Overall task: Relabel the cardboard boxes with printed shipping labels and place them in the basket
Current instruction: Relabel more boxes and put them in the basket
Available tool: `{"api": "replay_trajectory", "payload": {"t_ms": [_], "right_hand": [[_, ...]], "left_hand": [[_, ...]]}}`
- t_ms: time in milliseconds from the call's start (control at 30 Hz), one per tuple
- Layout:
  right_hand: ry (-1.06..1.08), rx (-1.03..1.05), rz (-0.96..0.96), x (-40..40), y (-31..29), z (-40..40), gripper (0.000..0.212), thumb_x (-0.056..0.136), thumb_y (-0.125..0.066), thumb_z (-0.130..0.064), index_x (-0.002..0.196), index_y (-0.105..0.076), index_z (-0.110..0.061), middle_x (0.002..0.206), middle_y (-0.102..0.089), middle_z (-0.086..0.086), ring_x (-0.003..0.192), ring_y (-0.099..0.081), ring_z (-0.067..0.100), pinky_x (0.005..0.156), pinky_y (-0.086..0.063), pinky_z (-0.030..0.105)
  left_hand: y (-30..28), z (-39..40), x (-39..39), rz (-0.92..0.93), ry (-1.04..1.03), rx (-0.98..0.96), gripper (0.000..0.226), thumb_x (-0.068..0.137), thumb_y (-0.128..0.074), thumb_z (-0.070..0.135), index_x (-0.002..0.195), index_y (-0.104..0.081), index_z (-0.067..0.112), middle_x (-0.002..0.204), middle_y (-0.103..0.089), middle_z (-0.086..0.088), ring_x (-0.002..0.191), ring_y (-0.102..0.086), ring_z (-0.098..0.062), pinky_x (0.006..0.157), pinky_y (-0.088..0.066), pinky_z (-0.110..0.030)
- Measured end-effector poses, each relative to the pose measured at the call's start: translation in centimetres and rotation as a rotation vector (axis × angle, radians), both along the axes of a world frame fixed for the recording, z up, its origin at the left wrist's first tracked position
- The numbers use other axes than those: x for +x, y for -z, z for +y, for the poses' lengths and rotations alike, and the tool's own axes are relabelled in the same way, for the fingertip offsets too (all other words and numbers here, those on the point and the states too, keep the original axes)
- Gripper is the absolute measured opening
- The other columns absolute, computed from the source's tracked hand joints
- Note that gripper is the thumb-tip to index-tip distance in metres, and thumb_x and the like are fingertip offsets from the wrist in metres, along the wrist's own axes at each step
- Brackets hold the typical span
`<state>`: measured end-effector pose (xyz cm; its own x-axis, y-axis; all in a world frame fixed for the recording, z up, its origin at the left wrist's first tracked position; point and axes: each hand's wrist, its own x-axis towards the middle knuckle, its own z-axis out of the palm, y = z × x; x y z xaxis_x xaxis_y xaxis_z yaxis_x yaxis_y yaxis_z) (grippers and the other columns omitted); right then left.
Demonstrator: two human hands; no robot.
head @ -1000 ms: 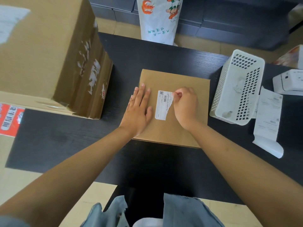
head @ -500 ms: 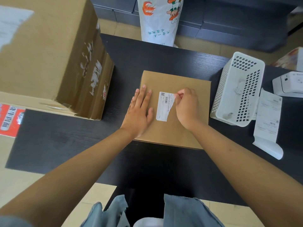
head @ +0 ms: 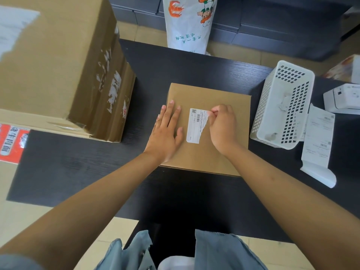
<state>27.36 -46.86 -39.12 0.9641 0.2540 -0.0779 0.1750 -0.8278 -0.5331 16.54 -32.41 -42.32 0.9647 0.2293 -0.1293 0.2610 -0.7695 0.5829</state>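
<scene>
A flat brown cardboard box (head: pixel 224 98) lies in the middle of the black table (head: pixel 185 71). A white shipping label (head: pixel 195 125) is stuck on its top, torn along the right side. My left hand (head: pixel 166 131) lies flat on the box just left of the label, fingers straight. My right hand (head: pixel 223 127) pinches the label's torn upper right corner between thumb and fingertips. A white perforated basket (head: pixel 280 106) stands to the right of the box with scraps of paper inside.
A large cardboard box (head: pixel 58 61) fills the left of the table. A strip of printed labels (head: pixel 317 145) lies right of the basket, with a white label printer (head: pixel 344 98) behind it. A printed white bag (head: pixel 189 22) stands beyond the table.
My right hand has shifted slightly right with the label's torn corner in its pinch; more of the label's right side is off. My left hand stays flat on the box.
</scene>
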Motion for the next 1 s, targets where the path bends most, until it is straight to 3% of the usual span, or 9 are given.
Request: {"api": "replay_trajectory", "payload": {"t_ms": [200, 400, 500, 567, 633, 767, 867, 1000], "right_hand": [[0.010, -0.090, -0.014, 0.3, -0.1, 0.7, 0.019, 0.098, -0.045, -0.015, 0.101, -0.061, -0.007, 0.107, -0.056, 0.008, 0.097, -0.053, 0.022, 0.078, -0.039, 0.025], [0.001, -0.236, 0.063, 0.3, 0.0, 1.9, 0.026, 0.089, -0.055, -0.006, 0.115, -0.054, -0.004, 0.120, -0.051, 0.013, 0.110, -0.047, 0.027, 0.095, -0.038, 0.033], [-0.007, -0.055, 0.070, -0.1, -0.1, 0.8, 0.007, 0.094, -0.047, -0.007, 0.100, -0.051, -0.008, 0.110, -0.051, 0.007, 0.099, -0.046, 0.019, 0.086, -0.039, 0.027], [0.020, 0.095, 0.062, -0.7, -0.3, -0.6, 0.009, 0.096, -0.041, -0.008, 0.090, -0.046, -0.012, 0.101, -0.049, 0.003, 0.088, -0.045, 0.013, 0.078, -0.039, 0.024], [0.084, 0.171, 0.054, -1.1, -0.4, -1.8, 0.009, 0.100, -0.041, -0.014, 0.094, -0.047, -0.014, 0.101, -0.051, 0.001, 0.088, -0.048, 0.013, 0.077, -0.038, 0.021], [0.026, 0.156, 0.101, -1.0, -0.3, -1.9, 0.019, 0.100, -0.048, -0.020, 0.115, -0.057, -0.012, 0.114, -0.050, -0.001, 0.098, -0.052, 0.010, 0.087, -0.039, 0.018], [-0.007, 0.115, 0.101, -0.7, -0.2, -1.2, 0.020, 0.098, -0.051, -0.020, 0.113, -0.061, -0.013, 0.115, -0.051, 0.002, 0.104, -0.054, 0.015, 0.094, -0.044, 0.026], [-0.032, 0.067, 0.053, -0.6, -0.4, -0.6, 0.016, 0.097, -0.052, -0.018, 0.107, -0.064, -0.013, 0.111, -0.054, 0.001, 0.102, -0.054, 0.018, 0.091, -0.046, 0.031]], "left_hand": [[0.1, 0.0, 0.0, -0.008, -0.001, -0.013, 0.060, 0.101, -0.035, 0.032, 0.154, -0.009, 0.020, 0.162, 0.004, 0.003, 0.148, 0.009, -0.017, 0.122, -0.006, -0.039], [0.2, 0.1, -0.1, -0.016, -0.004, -0.020, 0.060, 0.100, -0.035, 0.032, 0.154, -0.010, 0.020, 0.162, 0.003, 0.002, 0.148, 0.009, -0.017, 0.122, -0.006, -0.038], [0.2, 0.0, -0.1, -0.015, -0.012, -0.024, 0.061, 0.100, -0.035, 0.032, 0.154, -0.010, 0.021, 0.162, 0.003, 0.004, 0.148, 0.008, -0.016, 0.122, -0.007, -0.038], [0.2, 0.0, -0.1, -0.017, -0.016, -0.032, 0.061, 0.100, -0.036, 0.031, 0.154, -0.010, 0.021, 0.162, 0.004, 0.005, 0.148, 0.008, -0.015, 0.122, -0.007, -0.038], [0.3, 0.0, -0.1, -0.019, -0.017, -0.033, 0.061, 0.100, -0.036, 0.031, 0.154, -0.010, 0.022, 0.162, 0.004, 0.005, 0.148, 0.008, -0.015, 0.122, -0.008, -0.038], [0.3, 0.1, -0.1, -0.015, -0.018, -0.048, 0.061, 0.100, -0.037, 0.031, 0.154, -0.010, 0.022, 0.162, 0.005, 0.006, 0.148, 0.009, -0.014, 0.122, -0.008, -0.039], [0.2, 0.1, 0.0, -0.014, -0.016, -0.052, 0.061, 0.099, -0.036, 0.031, 0.154, -0.010, 0.022, 0.162, 0.005, 0.007, 0.148, 0.009, -0.015, 0.122, -0.009, -0.039], [0.2, 0.1, -0.1, -0.009, -0.021, -0.055, 0.061, 0.100, -0.036, 0.032, 0.154, -0.010, 0.023, 0.162, 0.005, 0.008, 0.148, 0.009, -0.014, 0.122, -0.008, -0.037]]}}
